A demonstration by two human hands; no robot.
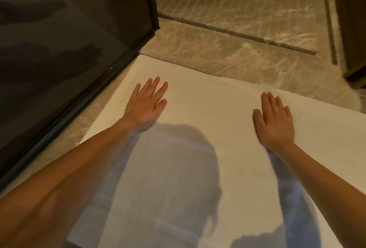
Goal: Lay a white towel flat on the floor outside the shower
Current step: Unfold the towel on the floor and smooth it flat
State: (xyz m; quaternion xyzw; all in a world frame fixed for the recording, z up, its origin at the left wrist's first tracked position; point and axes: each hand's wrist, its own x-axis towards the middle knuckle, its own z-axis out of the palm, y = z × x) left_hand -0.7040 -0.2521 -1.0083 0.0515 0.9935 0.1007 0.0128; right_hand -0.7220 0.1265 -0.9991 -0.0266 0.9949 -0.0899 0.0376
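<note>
Both hands lie flat, palms down and fingers stretched out, gripping nothing; the left hand [147, 102] presses on the far left part of the white towel [208, 121] and the right hand [274, 120] presses on its far right part, well apart from each other, with bare cloth between them. Beneath them the marble floor [227, 49], tan with pale veins, takes up the upper middle of the view and shows again as a narrow strip along the towel's left edge. Spread over that floor, the towel reaches from under both palms back toward the camera and off the right edge of the view, and its surface looks smooth and level, though motion blur hides any fine creases. Its far left corner sits just beside the bottom corner of the dark glass shower panel [65, 40], whose black frame runs alongside the towel's left edge without touching it. A dark drain channel [237, 35] crosses the floor beyond the towel's far edge. Shadows of the arms and head fall on the cloth nearest the camera.
</note>
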